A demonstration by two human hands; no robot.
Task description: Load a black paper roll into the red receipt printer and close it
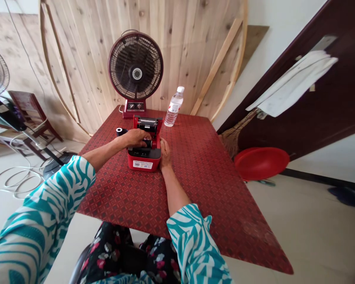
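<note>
Left hand (135, 138) reaches into an open red label printer (144, 161) on the counter (195, 177).

Its fingers curl over a dark part (149, 144) inside the printer, but whether they grip it cannot be told. The right hand (165, 154) lies open against the printer's side, bracing it without clasping. A black roll (121, 131) stands just left of the printer, and a water bottle (174, 106) stands near its far corner, in front of a desk fan (135, 67). Uneven pressure could shift the printer on the patterned cloth. A knock could send the roll rolling, or tip the bottle and spill water toward the open printer. The raised far section could also drop onto the fingers.
</note>
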